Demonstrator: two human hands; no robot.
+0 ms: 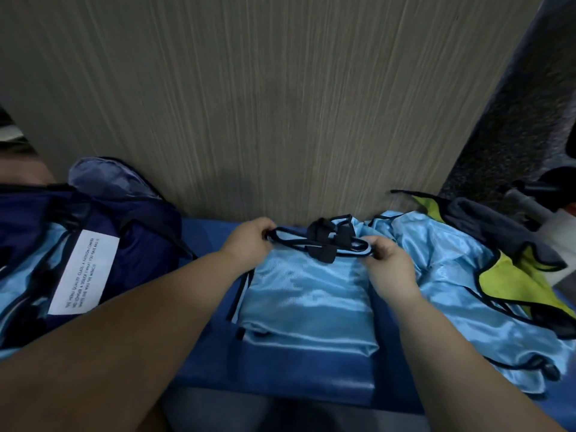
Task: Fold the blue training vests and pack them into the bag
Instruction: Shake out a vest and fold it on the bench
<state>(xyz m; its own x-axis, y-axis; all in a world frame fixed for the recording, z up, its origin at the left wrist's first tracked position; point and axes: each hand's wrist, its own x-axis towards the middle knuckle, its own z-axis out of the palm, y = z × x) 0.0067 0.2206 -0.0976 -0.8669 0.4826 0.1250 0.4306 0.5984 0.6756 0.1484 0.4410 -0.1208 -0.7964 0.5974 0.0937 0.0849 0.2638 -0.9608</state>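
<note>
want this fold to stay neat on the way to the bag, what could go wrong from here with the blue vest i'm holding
The shiny light blue vest looks slippery, so its folded layers may slide apart when lifted off the blue bench. The bunched black straps, pinched by the left hand and right hand, could snag or spring loose. The heap of loose blue vests beside it, with a yellow-green vest, might get dragged along.

— Where are your arms?
— Both bare and stretched forward. My left arm (131, 322) comes in from the lower left, my right arm (452, 353) from the lower right.
— And the hands?
— My left hand (249, 241) curls its fingers and pinches the vest (307, 294) at its top edge. My right hand (389, 260) pinches the same edge, knuckles up, near the left but not touching it.
</note>
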